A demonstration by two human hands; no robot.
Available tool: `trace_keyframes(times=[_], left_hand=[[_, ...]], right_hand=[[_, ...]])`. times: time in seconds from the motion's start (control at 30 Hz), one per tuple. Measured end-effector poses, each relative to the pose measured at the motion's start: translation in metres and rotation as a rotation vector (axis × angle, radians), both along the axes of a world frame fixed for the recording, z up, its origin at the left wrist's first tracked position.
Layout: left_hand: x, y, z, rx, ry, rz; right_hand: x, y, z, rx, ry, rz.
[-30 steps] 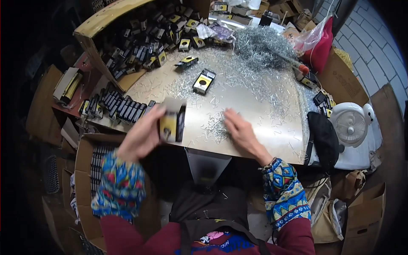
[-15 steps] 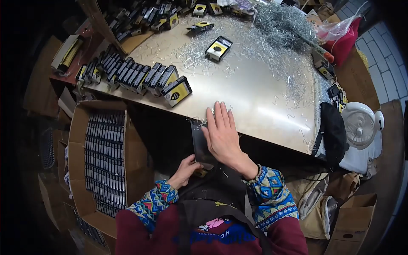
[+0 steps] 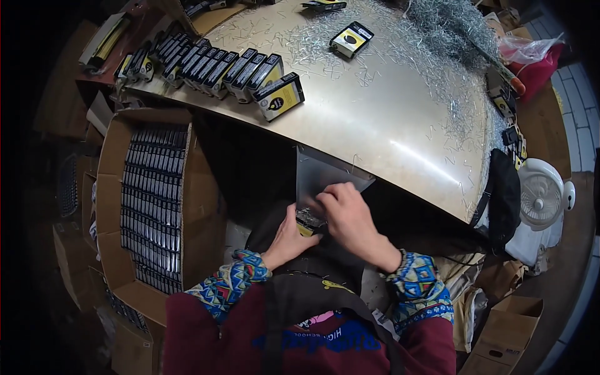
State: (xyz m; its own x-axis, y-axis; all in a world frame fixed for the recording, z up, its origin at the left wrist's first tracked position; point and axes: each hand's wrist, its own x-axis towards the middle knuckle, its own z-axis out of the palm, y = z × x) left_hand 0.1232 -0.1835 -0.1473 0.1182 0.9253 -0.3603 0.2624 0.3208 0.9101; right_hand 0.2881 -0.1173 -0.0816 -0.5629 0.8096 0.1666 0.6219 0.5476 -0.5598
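My left hand (image 3: 289, 242) is wrapped round a small yellow and black box (image 3: 305, 229) in front of my apron. Silver wire pieces show at the box's upper end. A grey metal chute (image 3: 322, 170) slopes down from the table's front edge to the box. Just above the box, over the chute's lower part, my right hand (image 3: 353, 217) has its fingers curled in. Its fingertips are blurred, and what they hold, if anything, is hidden. A few wire pieces lie at the chute's top edge.
A row of yellow and black boxes (image 3: 234, 74) stands along the table's left edge. One box (image 3: 352, 40) lies near a large heap of silver wire pieces (image 3: 447, 31). An open carton (image 3: 109, 197) of packed boxes is at the left, a white fan (image 3: 541, 195) at the right.
My right hand has drawn back from the table's edge to the chute's lower end, its fingers going from flat to curled. My left hand has moved up slightly with the box. The view has shifted.
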Motion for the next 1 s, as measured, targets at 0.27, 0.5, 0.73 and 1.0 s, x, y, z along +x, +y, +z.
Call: trace_keyframes(times=[0.27,0.5,0.73,1.0], left_hand=[[-0.032,-0.019,-0.026,0.331,0.433,-0.140],[-0.025,0.000,0.009,0.268,-0.020,0.201],[-0.017,0.018,0.024,0.261,-0.173,0.146],[-0.020,0.027,0.042,0.324,0.058,0.069]], right_hand=[[0.003,-0.023,-0.029,-0.252,0.253,0.176],[0.007,-0.011,-0.006,-0.322,0.313,0.038],[-0.006,-0.007,0.004,-0.317,0.476,-0.018],[0.001,0.003,0.011,-0.511,0.605,-0.228]])
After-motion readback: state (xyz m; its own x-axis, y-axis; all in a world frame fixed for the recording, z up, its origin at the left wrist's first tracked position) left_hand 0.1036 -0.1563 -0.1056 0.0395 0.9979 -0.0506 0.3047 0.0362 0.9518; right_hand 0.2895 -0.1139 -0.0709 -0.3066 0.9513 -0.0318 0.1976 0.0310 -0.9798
